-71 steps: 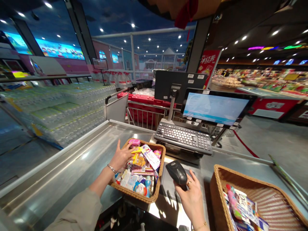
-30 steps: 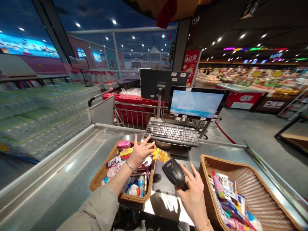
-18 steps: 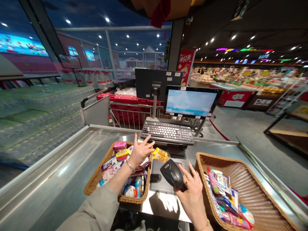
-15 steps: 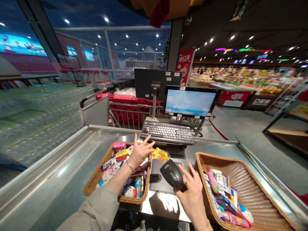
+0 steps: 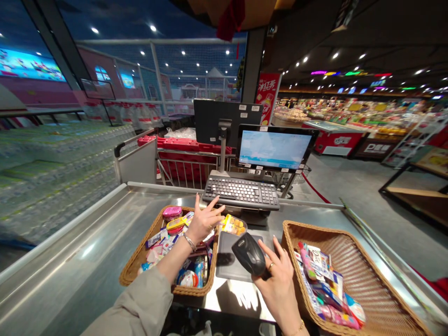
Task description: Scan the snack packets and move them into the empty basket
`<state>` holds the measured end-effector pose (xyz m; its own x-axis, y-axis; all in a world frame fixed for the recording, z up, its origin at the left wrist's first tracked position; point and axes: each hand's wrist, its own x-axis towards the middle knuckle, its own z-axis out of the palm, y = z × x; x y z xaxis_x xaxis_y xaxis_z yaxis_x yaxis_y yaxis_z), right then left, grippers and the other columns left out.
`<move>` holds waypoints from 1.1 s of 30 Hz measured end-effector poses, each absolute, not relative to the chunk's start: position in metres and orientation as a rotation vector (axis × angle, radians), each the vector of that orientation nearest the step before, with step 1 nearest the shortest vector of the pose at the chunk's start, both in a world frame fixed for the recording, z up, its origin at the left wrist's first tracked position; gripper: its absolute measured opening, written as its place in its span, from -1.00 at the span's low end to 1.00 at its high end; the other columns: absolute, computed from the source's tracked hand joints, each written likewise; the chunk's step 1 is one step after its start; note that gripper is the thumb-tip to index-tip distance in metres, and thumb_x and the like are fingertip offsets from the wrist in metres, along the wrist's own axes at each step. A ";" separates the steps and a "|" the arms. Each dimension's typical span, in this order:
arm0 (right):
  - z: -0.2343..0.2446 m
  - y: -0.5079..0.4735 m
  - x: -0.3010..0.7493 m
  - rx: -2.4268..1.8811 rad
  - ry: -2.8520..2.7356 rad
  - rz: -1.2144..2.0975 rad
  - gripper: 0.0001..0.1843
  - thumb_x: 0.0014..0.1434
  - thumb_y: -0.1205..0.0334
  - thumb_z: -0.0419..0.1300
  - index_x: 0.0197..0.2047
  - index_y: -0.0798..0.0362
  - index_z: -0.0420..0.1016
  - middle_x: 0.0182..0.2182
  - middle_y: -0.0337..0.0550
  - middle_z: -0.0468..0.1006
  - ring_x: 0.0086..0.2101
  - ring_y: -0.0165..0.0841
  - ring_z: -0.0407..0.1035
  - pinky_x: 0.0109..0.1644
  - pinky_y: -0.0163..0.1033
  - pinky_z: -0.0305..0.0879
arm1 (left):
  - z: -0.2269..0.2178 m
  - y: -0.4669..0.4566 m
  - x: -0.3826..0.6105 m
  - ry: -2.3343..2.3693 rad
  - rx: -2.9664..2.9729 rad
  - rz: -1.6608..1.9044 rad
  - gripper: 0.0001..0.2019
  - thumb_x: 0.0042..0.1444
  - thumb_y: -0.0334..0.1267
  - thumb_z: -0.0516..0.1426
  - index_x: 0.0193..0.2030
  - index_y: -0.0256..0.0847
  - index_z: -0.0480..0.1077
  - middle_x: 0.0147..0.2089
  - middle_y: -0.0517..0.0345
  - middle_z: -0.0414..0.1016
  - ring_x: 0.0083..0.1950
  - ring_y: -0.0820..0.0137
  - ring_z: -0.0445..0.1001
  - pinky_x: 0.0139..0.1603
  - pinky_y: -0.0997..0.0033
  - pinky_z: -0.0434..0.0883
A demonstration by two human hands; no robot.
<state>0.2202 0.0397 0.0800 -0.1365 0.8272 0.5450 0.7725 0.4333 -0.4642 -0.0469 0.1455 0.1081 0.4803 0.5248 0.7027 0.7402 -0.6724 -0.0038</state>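
Snack pack (image 5: pixel 235 225): just beside the left basket (image 5: pixel 132 269), one end seemingly pinched by the left hand (image 5: pixel 203 222), whose other fingers are spread.
Barcode scanner (image 5: pixel 248 253): black, gripped in the right hand (image 5: pixel 278 282).
Left basket: wicker, well filled with small packets (image 5: pixel 199 272).
Right basket (image 5: pixel 366 261): part-filled along one side, suggesting work midway.
Worktop (image 5: pixel 101 252): shiny metal, with keyboard (image 5: pixel 241 192) and lit monitor (image 5: pixel 276 149).
Room: supermarket; stacked bottled water (image 5: pixel 52 182) left, red chest freezer (image 5: pixel 341 140) right.

Gap between left basket (image 5: pixel 194 291) and right basket (image 5: pixel 371 270), scanner (image 5: pixel 249 254) in the way
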 end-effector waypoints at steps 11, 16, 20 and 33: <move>0.079 0.037 0.223 -1.362 -1.916 0.077 -0.63 0.02 0.32 0.17 -0.08 -0.10 0.54 0.12 -0.20 0.46 0.28 0.01 0.04 0.26 0.39 -0.02 | 0.110 0.147 -0.043 -1.013 -2.448 -1.039 -0.87 0.25 -0.28 0.12 -0.17 -0.08 0.51 0.06 0.07 0.56 0.36 0.09 0.17 0.24 -0.50 -0.60; 0.081 0.037 0.226 -1.350 -1.855 0.077 -0.65 0.03 0.30 0.17 -0.09 -0.06 0.54 0.10 -0.17 0.48 0.27 0.00 0.08 0.27 0.33 0.00 | 0.114 0.146 -0.036 -1.022 -2.443 -1.058 -0.88 0.25 -0.26 0.13 -0.19 -0.07 0.52 0.03 0.07 0.57 0.34 0.08 0.21 0.25 -0.50 -0.60; 0.081 0.037 0.231 -1.359 -1.818 0.046 -0.61 0.02 0.30 0.18 -0.05 -0.07 0.53 0.10 -0.18 0.48 0.26 -0.02 0.09 0.28 0.32 0.00 | 0.116 0.147 -0.030 -0.997 -2.441 -1.080 -0.88 0.24 -0.24 0.14 -0.20 -0.08 0.52 0.01 0.06 0.58 0.33 0.06 0.23 0.24 -0.51 -0.60; 0.074 0.040 0.255 -1.366 -1.758 0.002 -0.62 0.03 0.27 0.21 -0.03 -0.03 0.51 0.09 -0.13 0.49 0.26 -0.05 0.09 0.29 0.25 0.04 | 0.123 0.153 -0.010 -0.926 -2.457 -1.043 -0.89 0.24 -0.25 0.14 -0.20 -0.09 0.52 0.03 0.10 0.58 0.33 0.05 0.22 0.26 -0.52 -0.55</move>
<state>0.2549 0.0401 0.0744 -0.0039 0.7807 0.6249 0.7795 0.3938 -0.4872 -0.0104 0.1534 0.1232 0.5246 0.4413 0.7281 0.6707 -0.7409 -0.0341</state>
